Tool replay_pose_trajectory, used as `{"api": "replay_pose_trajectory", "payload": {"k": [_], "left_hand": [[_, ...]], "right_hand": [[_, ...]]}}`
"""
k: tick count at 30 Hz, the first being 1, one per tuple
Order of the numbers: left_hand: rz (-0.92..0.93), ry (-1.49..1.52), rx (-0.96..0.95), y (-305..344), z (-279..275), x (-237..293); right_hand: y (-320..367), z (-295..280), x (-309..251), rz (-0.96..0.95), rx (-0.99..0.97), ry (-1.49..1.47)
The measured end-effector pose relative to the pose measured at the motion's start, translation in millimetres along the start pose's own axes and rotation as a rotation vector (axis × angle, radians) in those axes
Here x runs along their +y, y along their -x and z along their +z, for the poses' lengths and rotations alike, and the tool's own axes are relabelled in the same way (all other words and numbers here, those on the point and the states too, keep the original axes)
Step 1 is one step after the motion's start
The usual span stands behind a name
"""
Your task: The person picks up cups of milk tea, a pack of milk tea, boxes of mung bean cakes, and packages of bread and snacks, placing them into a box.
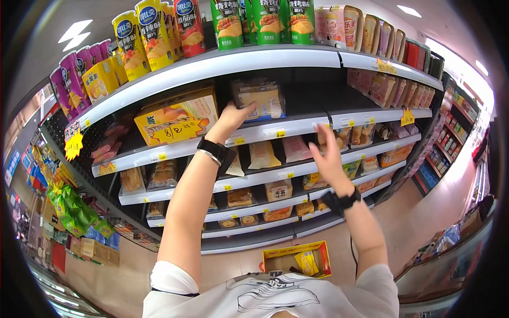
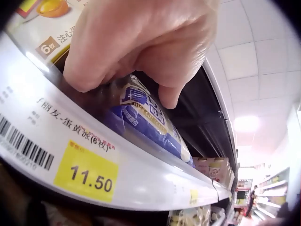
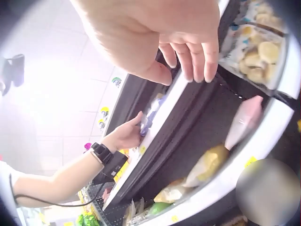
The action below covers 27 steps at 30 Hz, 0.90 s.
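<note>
On the second shelf from the top stands a clear-wrapped pack of sliced bread (image 1: 271,104) with a blue-and-white label (image 2: 150,123). My left hand (image 1: 234,117) grips its left side; in the head view the thumb lies across the front. From close up, the left wrist view has the fingers curled down at one end of the wrapper, and part of the pack is hidden under the hand. My right hand (image 1: 328,155) is held before the shelf edge to the right, fingers spread and holding nothing. Bagged snacks (image 3: 263,54) lie near it on the shelf below.
A yellow carton (image 1: 175,119) stands left of the bread, a price label (image 2: 87,172) on the shelf edge below. Chip cans (image 1: 228,26) line the top shelf; pink packs (image 1: 379,87) stand right. A yellow box (image 1: 270,261) sits low, near my body.
</note>
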<state>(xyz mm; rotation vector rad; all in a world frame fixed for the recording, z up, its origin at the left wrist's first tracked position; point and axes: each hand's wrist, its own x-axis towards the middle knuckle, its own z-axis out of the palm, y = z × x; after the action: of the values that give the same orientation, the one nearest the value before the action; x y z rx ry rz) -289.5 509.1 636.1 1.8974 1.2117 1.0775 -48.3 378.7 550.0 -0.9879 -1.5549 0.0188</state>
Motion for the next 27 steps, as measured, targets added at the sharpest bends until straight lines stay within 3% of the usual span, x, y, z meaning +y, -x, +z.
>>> {"api": "replay_pose_trajectory", "payload": {"k": [2,4,6,9,12,22,27], "left_hand": [[0.017,0.022,-0.008,1.5,-0.6,0.1],[0.033,0.045,-0.017,-3.1,0.6,-6.8],[0.039,-0.02,0.047,-15.9,5.3,-22.3],[0.054,-0.009,0.022,-17.3,6.2,-23.3],[0.032,-0.016,-0.013,-6.0,0.6,-9.1],[0.031,0.017,0.105,-3.9,4.9,-20.5],[0.214,0.197,0.05,-0.4,4.1,-29.0]], "right_hand": [[-41.1,15.1,-12.8,-0.05,0.003,0.116],[-74.6,38.5,-7.7,0.037,0.015,0.246],[-106.2,60.3,7.2,0.223,-0.142,0.297],[-132.1,85.1,22.1,0.339,-0.292,0.221],[-135.9,99.2,23.5,0.424,-0.253,0.091],[-118.7,102.0,3.3,0.271,-0.045,0.106],[-109.9,97.3,-0.7,0.195,0.127,0.022]]}}
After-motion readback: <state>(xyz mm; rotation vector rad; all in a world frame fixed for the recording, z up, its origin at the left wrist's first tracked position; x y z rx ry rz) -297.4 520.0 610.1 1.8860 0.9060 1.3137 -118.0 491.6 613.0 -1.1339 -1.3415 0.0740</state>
